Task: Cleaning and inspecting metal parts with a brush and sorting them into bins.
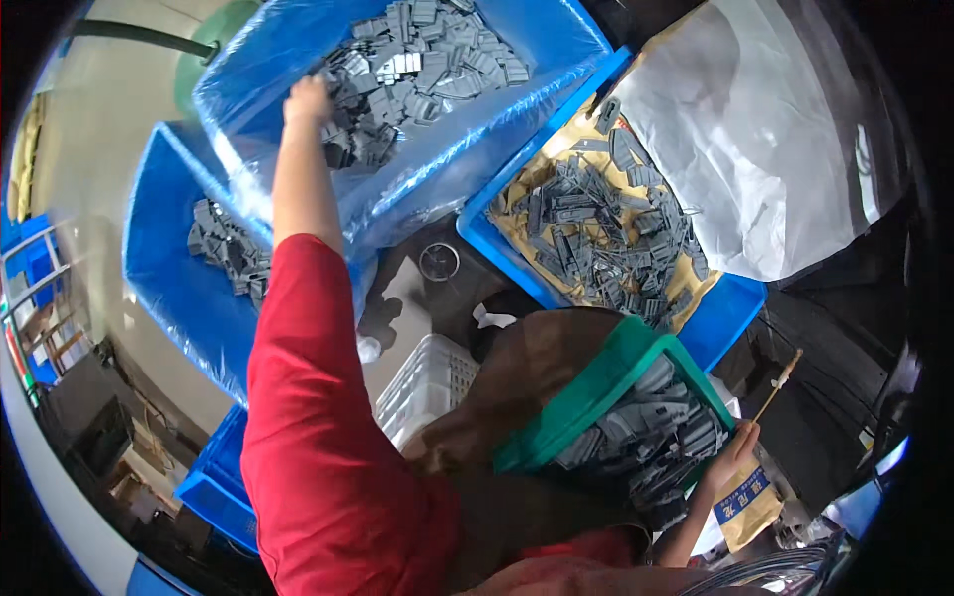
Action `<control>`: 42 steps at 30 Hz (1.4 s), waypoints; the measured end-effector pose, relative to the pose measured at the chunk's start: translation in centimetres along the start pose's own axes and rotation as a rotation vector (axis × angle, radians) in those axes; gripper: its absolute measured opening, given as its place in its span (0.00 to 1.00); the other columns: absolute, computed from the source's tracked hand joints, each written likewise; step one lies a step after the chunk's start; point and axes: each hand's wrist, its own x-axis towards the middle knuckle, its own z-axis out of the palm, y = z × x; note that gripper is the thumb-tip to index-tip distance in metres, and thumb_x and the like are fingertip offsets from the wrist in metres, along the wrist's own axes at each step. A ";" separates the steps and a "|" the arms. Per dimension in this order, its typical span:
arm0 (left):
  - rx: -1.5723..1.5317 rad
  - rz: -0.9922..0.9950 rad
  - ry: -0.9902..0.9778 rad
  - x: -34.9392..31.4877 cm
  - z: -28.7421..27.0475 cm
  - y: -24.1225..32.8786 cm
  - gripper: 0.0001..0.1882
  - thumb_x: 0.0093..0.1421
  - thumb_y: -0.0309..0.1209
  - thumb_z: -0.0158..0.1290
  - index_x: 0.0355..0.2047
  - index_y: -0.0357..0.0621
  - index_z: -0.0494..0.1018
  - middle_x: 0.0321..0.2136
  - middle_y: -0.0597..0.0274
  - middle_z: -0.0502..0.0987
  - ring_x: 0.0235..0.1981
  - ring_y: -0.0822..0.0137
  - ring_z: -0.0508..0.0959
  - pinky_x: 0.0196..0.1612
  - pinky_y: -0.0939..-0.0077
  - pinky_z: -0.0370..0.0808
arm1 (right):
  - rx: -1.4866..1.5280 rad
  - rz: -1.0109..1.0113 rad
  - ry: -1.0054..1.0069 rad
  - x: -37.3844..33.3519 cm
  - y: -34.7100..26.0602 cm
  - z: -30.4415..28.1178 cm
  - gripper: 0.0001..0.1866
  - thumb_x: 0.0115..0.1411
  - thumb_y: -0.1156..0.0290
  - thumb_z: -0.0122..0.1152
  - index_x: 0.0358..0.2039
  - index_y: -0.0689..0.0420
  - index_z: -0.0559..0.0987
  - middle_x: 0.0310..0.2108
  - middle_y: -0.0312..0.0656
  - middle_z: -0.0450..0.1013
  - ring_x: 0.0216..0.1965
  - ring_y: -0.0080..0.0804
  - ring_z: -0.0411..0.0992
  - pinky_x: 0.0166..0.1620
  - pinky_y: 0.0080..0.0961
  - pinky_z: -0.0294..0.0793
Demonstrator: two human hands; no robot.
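My left hand (pixel 308 101) reaches over a large blue bin (pixel 253 70) lined with clear plastic. It is beside a heap of grey plastic parts (pixel 427 70) in that bin. Its fingers are too small and blurred to show whether they grip a part. At the lower right, my right hand (pixel 733 459) is closed around a thin wooden stick (pixel 778 389) that points up and away. Next to that hand, a green crate (pixel 586 397) full of dark grey plastic parts (pixel 656 427) is tilted close to my body.
A blue tray (pixel 730 308) lined with brown paper holds tangled grey parts (pixel 596 223); a white plastic sheet (pixel 755 139) hangs over its right side. Another lined blue bin (pixel 154 228) stands at left. A white perforated basket (pixel 432 382) sits in the middle, and a brown paper packet (pixel 750 507) lies lower right.
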 end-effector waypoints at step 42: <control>-0.494 0.251 0.272 17.9 5.4 6.2 0.36 0.53 0.36 0.48 0.59 0.34 0.50 0.51 0.32 0.64 0.53 0.43 0.65 0.55 0.61 0.64 | -0.057 0.047 0.000 1.0 -6.7 2.5 0.15 0.67 0.62 0.38 0.32 0.60 0.69 0.28 0.36 0.63 0.32 0.25 0.59 0.42 0.21 0.58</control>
